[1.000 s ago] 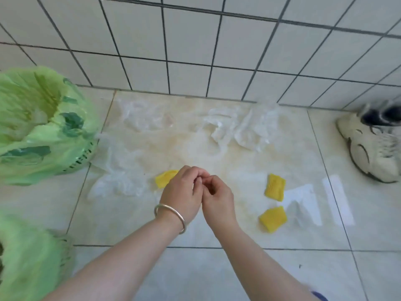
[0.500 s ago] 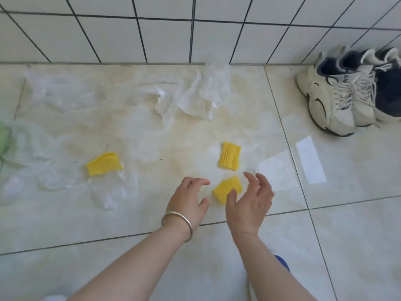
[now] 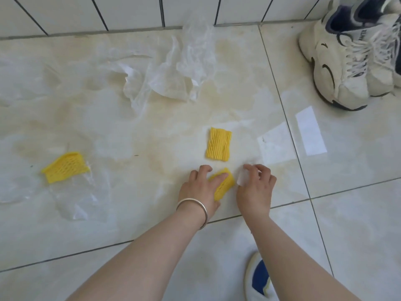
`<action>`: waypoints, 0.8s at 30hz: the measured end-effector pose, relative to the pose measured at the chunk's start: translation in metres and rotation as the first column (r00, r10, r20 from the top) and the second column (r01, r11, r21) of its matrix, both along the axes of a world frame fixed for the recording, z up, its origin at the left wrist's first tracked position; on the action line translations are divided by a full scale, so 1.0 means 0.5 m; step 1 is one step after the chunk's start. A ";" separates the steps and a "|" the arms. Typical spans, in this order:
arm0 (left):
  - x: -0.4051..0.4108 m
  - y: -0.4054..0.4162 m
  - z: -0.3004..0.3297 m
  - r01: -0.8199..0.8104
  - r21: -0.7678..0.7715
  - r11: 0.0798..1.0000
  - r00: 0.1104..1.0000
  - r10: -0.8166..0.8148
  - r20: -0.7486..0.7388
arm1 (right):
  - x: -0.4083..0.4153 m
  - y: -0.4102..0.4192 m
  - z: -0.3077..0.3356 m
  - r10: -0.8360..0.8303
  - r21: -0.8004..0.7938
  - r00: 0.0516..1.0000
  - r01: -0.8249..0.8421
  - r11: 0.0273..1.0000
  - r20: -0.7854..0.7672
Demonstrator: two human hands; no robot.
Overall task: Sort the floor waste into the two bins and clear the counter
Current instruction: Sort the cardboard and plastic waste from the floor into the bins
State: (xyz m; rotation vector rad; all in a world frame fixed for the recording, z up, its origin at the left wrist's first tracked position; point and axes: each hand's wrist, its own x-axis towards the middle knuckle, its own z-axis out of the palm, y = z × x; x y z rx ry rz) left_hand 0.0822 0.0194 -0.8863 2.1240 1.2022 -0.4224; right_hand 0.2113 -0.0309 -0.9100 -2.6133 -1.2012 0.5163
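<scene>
1. Left hand: fingers curled over a yellow net on the floor, gripping it
2. Right hand: fingers pinching a clear scrap just beside the net
3. Two more nets and a clear film lie apart

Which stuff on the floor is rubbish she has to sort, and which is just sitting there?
Rubbish to sort:
- yellow foam net under the left hand
- two more yellow foam nets
- clear plastic wrap
- clear scrap in the right hand

Just sitting there:
- white sneakers
</scene>
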 end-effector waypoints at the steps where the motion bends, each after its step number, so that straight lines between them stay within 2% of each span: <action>1: 0.005 0.004 -0.003 0.013 0.003 1.000 1.000 -0.013 0.005 | 0.004 0.002 -0.002 -0.011 0.004 1.000 0.011 1.000 -0.011; 5: 0.015 0.028 -0.009 -0.031 -0.010 0.999 0.999 0.031 0.041 | 0.028 0.034 0.011 -0.003 0.051 0.997 0.007 0.999 -0.082; 7: 0.011 0.038 -0.006 -0.082 -0.023 0.996 0.996 0.083 0.043 | 0.028 0.062 0.031 -0.010 0.127 0.990 0.029 0.992 -0.143; 12: -0.034 0.064 0.024 -0.337 0.020 0.941 0.937 0.334 0.104 | -0.016 0.150 0.057 0.023 0.288 0.979 0.038 0.957 -0.205; 15: -0.078 0.075 0.041 -0.442 -0.012 0.897 0.892 0.440 0.103 | -0.051 0.184 0.035 0.076 0.236 0.994 -0.055 0.970 -0.081; 19: -0.143 0.084 0.057 -0.513 -0.025 0.858 0.850 0.512 0.126 | -0.081 0.220 0.030 0.088 0.167 0.996 -0.091 0.982 0.022; 22: -0.193 0.090 0.062 -0.596 -0.045 0.802 0.788 0.594 0.160 | -0.099 0.265 0.040 0.182 0.205 0.981 -0.193 0.959 0.074; 24: -0.222 0.092 0.061 -0.635 -0.036 0.772 0.757 0.630 0.173 | -0.111 0.302 0.043 0.261 0.168 0.961 -0.273 0.947 0.088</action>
